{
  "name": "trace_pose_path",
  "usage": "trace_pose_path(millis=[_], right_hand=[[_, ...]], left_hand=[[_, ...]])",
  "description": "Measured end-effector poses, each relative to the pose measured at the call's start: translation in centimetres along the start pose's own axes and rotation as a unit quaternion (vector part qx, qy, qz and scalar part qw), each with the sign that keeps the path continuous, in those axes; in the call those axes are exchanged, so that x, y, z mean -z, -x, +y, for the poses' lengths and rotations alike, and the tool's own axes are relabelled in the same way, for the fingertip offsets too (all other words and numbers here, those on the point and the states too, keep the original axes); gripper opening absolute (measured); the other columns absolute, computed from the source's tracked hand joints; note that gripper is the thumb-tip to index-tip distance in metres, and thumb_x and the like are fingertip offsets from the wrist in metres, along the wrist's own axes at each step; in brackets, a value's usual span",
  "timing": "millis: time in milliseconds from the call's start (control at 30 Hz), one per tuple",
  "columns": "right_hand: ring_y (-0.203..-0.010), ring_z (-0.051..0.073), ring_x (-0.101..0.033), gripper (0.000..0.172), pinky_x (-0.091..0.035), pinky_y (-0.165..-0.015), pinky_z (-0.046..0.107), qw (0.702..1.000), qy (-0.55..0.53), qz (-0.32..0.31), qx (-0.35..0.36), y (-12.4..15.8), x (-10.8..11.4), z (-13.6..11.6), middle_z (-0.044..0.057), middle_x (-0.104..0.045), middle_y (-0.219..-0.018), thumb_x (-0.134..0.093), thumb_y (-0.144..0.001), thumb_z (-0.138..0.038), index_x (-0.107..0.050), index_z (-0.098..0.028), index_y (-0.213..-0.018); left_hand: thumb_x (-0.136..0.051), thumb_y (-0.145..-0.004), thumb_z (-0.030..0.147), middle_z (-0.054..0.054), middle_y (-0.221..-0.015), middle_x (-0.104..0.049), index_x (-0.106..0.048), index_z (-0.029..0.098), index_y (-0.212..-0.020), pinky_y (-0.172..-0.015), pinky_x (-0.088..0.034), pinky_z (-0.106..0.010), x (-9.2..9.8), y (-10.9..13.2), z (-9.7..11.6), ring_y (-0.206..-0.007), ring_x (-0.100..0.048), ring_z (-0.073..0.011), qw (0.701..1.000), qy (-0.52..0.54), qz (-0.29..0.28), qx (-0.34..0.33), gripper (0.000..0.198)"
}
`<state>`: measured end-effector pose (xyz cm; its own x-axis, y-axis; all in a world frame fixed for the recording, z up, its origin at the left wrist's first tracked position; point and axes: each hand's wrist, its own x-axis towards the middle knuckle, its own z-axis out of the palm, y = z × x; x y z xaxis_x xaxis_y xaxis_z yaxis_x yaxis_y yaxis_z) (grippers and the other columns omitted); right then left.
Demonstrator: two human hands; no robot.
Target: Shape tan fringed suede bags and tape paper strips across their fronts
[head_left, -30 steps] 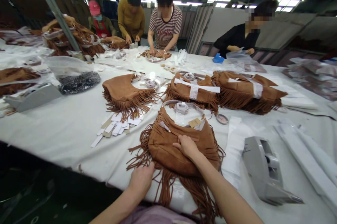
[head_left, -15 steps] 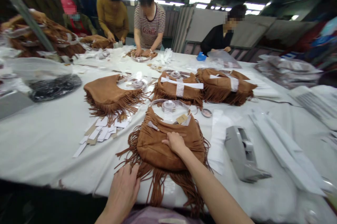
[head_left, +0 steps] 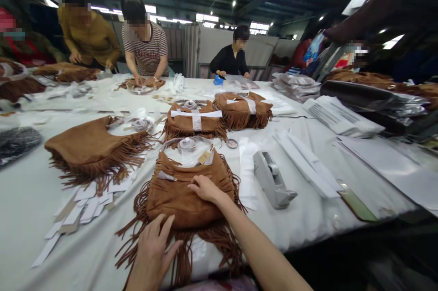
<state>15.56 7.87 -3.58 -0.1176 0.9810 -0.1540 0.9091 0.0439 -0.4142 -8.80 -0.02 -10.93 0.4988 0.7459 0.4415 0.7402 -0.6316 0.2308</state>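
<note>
A brown suede handbag (head_left: 191,209) with long fringes lies on the white-covered table in front of me. My right hand (head_left: 205,188) rests on its front panel, fingers loosely stretched and no grip visible. At the bag's lower left edge, over the fringe, is my left hand (head_left: 153,243), its fingers and thumb spread apart. A tan tag (head_left: 204,158) lies at the top opening near a coiled, wrapped strap (head_left: 186,145). A small white strip (head_left: 166,176) hangs by the zip at the upper left of the bag.
Another fringed bag (head_left: 92,142) lies to the left above loose paper tags (head_left: 85,209). Two banded bags (head_left: 195,120) sit behind. On the right are a grey tape dispenser (head_left: 272,181) and white paper strips (head_left: 304,163). Co-workers (head_left: 145,49) stand across the table.
My view has swung to the right, so the table's things appear further left. My left hand has spread its fingers and thumb wider. The right hand stays on the handbag.
</note>
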Motion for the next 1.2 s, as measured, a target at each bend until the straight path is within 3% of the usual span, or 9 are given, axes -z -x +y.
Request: trace_pose_path(millis=[200,300,500,633,800,867,1000,1100,1200], right_hand=[[-0.103,0.022,-0.054,0.038,-0.043,-0.091,0.035,0.992,-0.056,0.067,0.095,8.8,2.7,2.9,0.006,-0.061,-0.108,-0.068,-0.079,-0.043,-0.058,-0.022,-0.108],[-0.108,0.021,-0.054,0.029,-0.042,-0.094,0.036,0.991,-0.077,0.067,0.085,11.9,3.0,3.9,0.008,-0.061,-0.114,-0.058,-0.087,-0.036,-0.057,-0.022,-0.113],[-0.116,0.020,-0.052,0.036,-0.034,-0.105,0.043,0.995,-0.019,0.017,0.093,10.9,2.2,2.7,0.007,-0.062,-0.122,-0.032,-0.098,-0.035,-0.051,-0.025,-0.127],[-0.132,0.034,-0.037,0.041,-0.019,-0.106,0.063,0.987,0.141,0.069,-0.042,9.0,1.8,4.5,0.011,-0.051,-0.137,-0.038,-0.094,-0.046,-0.054,-0.027,-0.127],[-0.133,0.046,-0.028,0.057,-0.026,-0.099,0.067,0.893,0.216,0.215,-0.332,9.4,3.0,9.9,0.027,-0.032,-0.146,-0.044,-0.091,-0.040,-0.039,-0.013,-0.141],[-0.134,0.040,-0.032,0.056,-0.031,-0.100,0.061,0.917,0.186,0.217,-0.278,10.2,2.9,10.4,0.025,-0.034,-0.146,-0.039,-0.092,-0.038,-0.037,-0.013,-0.142],[-0.133,0.025,-0.037,0.046,-0.032,-0.106,0.050,0.984,0.117,0.123,-0.045,11.3,1.4,8.7,0.011,-0.039,-0.147,-0.032,-0.095,-0.036,-0.040,-0.026,-0.139],[-0.127,0.027,-0.044,0.041,-0.035,-0.101,0.056,0.987,0.110,0.091,-0.076,11.4,0.5,7.7,0.010,-0.046,-0.142,-0.031,-0.096,-0.041,-0.050,-0.030,-0.130],[-0.129,0.031,-0.042,0.042,-0.032,-0.101,0.060,0.974,0.132,0.140,-0.117,10.8,0.5,7.9,0.014,-0.047,-0.139,-0.035,-0.095,-0.040,-0.047,-0.026,-0.133]], left_hand=[[-0.061,-0.081,0.033,-0.013,-0.132,-0.046,-0.041,0.023,-0.137,-0.101,-0.038,-0.051,1.7,-3.5,1.0,-0.120,-0.044,-0.0317,0.999,-0.003,-0.044,-0.030,0.060],[-0.065,-0.078,0.026,-0.012,-0.135,-0.044,-0.039,0.024,-0.137,-0.106,-0.034,-0.053,1.6,-4.6,2.1,-0.125,-0.039,-0.0316,0.996,-0.005,-0.069,-0.055,0.065],[-0.066,-0.076,0.024,-0.010,-0.125,-0.052,-0.040,0.026,-0.136,-0.106,-0.030,-0.059,0.1,-5.4,2.1,-0.120,-0.044,-0.0309,0.990,-0.005,-0.104,-0.091,0.066],[-0.064,-0.077,0.022,-0.008,-0.119,-0.055,-0.042,0.027,-0.134,-0.106,-0.030,-0.057,-0.5,-5.4,1.7,-0.115,-0.048,-0.0285,0.992,-0.012,-0.094,-0.083,0.062],[-0.063,-0.077,0.021,-0.007,-0.120,-0.055,-0.040,0.027,-0.136,-0.106,-0.029,-0.056,-1.2,-4.9,1.6,-0.116,-0.047,-0.0282,0.993,-0.022,-0.069,-0.097,0.064],[-0.063,-0.076,0.020,-0.008,-0.121,-0.055,-0.040,0.027,-0.136,-0.106,-0.028,-0.056,-1.4,-4.7,1.5,-0.116,-0.047,-0.0286,0.992,-0.028,-0.060,-0.107,0.065],[-0.060,-0.078,0.021,-0.007,-0.122,-0.055,-0.039,0.028,-0.137,-0.106,-0.028,-0.053,-1.4,-4.6,1.4,-0.116,-0.047,-0.0275,0.993,-0.032,-0.051,-0.102,0.064],[-0.059,-0.078,0.020,-0.007,-0.125,-0.055,-0.036,0.027,-0.139,-0.107,-0.028,-0.053,-0.8,-4.8,1.5,-0.118,-0.046,-0.0275,0.993,-0.036,-0.067,-0.091,0.065],[-0.060,-0.076,0.019,-0.007,-0.126,-0.054,-0.035,0.027,-0.140,-0.106,-0.029,-0.054,-0.5,-4.8,1.4,-0.119,-0.046,-0.0281,0.992,-0.030,-0.084,-0.085,0.068]])
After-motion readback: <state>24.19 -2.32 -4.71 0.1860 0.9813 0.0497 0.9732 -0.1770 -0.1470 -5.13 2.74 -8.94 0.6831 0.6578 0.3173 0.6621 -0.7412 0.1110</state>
